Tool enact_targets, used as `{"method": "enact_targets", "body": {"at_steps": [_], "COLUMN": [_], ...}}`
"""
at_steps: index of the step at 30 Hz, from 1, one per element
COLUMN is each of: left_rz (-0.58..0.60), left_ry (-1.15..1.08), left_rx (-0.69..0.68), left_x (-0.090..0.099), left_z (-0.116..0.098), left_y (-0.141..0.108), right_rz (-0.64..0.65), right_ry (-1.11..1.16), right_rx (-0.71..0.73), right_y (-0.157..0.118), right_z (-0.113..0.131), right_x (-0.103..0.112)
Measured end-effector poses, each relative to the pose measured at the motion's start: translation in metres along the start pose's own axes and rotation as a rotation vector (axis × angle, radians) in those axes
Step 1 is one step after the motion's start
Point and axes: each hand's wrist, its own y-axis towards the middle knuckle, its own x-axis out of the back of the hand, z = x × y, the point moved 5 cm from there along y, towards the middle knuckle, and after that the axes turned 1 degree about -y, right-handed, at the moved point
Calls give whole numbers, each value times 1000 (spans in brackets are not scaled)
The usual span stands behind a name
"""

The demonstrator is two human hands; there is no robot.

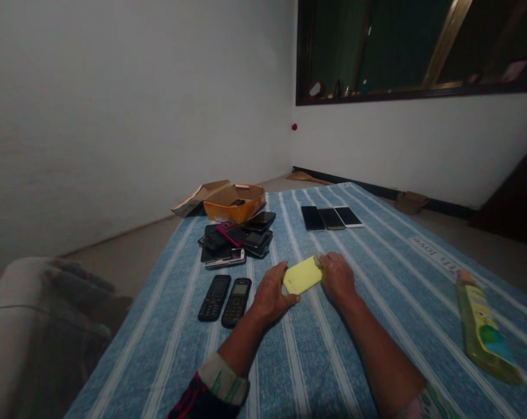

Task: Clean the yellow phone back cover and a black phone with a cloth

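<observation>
A yellow phone, or a phone in a yellow case point(302, 276), lies tilted across the middle of the striped cloth. My left hand point(270, 295) grips its left end between thumb and fingers. At its upper right corner, my right hand point(337, 276) is closed on a small greyish wad point(318, 259), perhaps a cloth, pressed against the phone. Left of my hands lie two black keypad phones, one point(214, 298) beside the other point(237, 302). Behind them is a loose pile of phones point(215, 240), with a pink-edged one point(231, 233) on top.
An orange cardboard box point(235, 208) with its lid folded open stands behind the pile. Three flat smartphones point(331, 218) lie side by side at the back right. A bottle of yellow-green liquid point(485, 331) lies at the right edge of the blue striped tablecloth point(377, 343).
</observation>
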Motion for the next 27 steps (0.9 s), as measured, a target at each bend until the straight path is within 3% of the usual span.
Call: {"method": "enact_targets", "body": {"at_steps": [5, 13, 17, 21, 27], "left_rz": [-76, -176, -189, -191, -143], "left_ry": [85, 215, 242, 271, 280], "left_rx": [-42, -22, -34, -2, 46], "left_x": [0, -8, -10, -11, -8], "left_z": [-2, 12, 16, 17, 12], "left_y": [-11, -18, -20, -21, -20], "right_rz": [0, 42, -7, -56, -74], "right_ry": [31, 111, 134, 118, 72], "right_rx": [105, 367, 489, 517, 312], "right_y": [-8, -23, -26, -19, 4], "right_z": [19, 65, 80, 70, 19], "right_x": [2, 8, 4, -1, -3]}}
